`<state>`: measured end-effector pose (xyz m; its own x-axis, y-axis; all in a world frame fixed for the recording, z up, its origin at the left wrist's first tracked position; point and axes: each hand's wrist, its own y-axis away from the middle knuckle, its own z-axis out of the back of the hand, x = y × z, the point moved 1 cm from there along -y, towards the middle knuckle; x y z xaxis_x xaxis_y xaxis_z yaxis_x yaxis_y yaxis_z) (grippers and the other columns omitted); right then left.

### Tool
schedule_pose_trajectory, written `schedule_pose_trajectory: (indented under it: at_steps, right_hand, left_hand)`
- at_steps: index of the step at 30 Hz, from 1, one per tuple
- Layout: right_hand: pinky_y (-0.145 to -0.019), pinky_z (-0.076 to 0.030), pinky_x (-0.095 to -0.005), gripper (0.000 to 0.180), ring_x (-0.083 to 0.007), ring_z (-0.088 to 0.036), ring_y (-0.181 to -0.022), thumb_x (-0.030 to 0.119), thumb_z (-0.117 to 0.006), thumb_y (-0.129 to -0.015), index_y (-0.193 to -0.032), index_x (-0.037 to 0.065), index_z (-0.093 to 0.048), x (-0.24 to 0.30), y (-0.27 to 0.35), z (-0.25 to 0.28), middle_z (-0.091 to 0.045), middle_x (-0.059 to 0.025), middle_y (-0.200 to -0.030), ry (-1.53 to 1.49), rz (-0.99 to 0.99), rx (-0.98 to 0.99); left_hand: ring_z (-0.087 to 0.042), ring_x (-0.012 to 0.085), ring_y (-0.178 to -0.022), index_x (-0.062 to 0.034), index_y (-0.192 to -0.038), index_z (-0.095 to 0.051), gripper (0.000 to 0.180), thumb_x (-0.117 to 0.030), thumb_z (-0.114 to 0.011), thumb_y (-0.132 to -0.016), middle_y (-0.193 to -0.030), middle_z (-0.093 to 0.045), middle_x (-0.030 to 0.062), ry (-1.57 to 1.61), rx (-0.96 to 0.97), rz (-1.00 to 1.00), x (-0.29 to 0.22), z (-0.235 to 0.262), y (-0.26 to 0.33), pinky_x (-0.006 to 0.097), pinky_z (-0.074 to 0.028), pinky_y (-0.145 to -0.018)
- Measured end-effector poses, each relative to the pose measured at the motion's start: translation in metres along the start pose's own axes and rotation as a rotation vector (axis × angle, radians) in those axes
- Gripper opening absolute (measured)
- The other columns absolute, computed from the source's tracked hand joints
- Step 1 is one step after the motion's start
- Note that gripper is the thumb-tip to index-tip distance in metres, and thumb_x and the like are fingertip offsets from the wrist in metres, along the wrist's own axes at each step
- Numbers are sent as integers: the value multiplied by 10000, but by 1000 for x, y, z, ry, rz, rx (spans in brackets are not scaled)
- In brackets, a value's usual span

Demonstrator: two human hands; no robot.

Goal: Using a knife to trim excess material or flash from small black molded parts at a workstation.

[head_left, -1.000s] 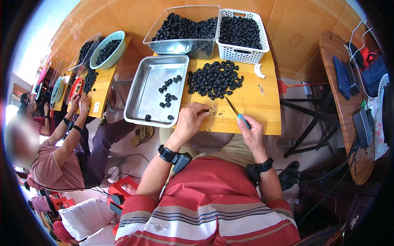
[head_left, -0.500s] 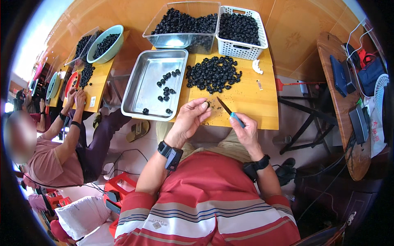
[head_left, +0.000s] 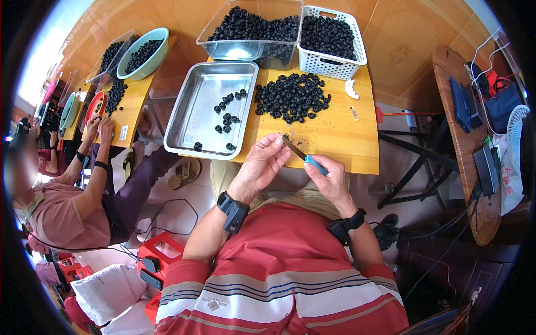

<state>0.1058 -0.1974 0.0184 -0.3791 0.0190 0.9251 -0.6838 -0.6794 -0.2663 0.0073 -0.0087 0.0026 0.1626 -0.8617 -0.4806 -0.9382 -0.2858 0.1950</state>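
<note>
My left hand pinches a small black round piece between thumb and fingertips; the fingers mostly cover it. In my right hand is a knife with a blue handle and a dark narrow blade. Its tip reaches the left fingertips, touching or right beside the held piece. Both hands are over the near edge of the yellow wooden table. Beyond them lies a pile of black round pieces, some with a hollow in the middle. To the left, a metal tray holds several such pieces.
A clear plastic bin and a white perforated basket, both full of black pieces, stand at the back. Dark crumbs and a crumpled white scrap lie on the table. A co-worker sits at the left table. A folding-leg table stands right.
The knife has swung left, bringing its blade from apart to the left fingertips. My right hand moved slightly left with it. The view has shifted a little.
</note>
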Motion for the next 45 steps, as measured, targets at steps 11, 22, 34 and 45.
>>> schedule_pose_trajectory:
  at_steps: [11,22,34,45]
  right_hand:
    - [-629,-489,-309,315,-198,-642,-689,249,-738,-943,-1054,-46,-723,3,1,-1,-680,-130,-799,77,55,16]
    - [-627,-459,-258,312,-74,-546,-718,241,-699,-987,-1086,-55,-712,-12,-1,10,-641,-16,-789,-15,-123,-215]
    - [-648,-457,-240,330,-62,-534,-732,266,-743,-957,-1063,-45,-710,22,-12,-25,-641,-6,-798,-145,-64,16]
    - [-580,-397,-213,253,-17,-464,-674,208,-750,-951,-996,-39,-719,2,-29,-30,-578,69,-742,-209,-98,-98]
  left_hand:
    - [-708,170,-923,-56,-1149,-652,148,-85,-627,-1007,-992,-706,44,70,7,-3,4,-2,9,318,-612,-887]
    - [-668,175,-925,-29,-1134,-666,159,-102,-652,-993,-1029,-682,82,-32,127,-27,-4,-22,27,298,-610,-836]
    - [-698,154,-922,-22,-1162,-664,178,-87,-642,-998,-1032,-705,65,-61,77,17,0,-7,32,298,-625,-848]
    - [-707,144,-857,-17,-1099,-699,145,-66,-697,-962,-982,-723,59,-496,38,-135,-30,-21,61,279,-609,-776]
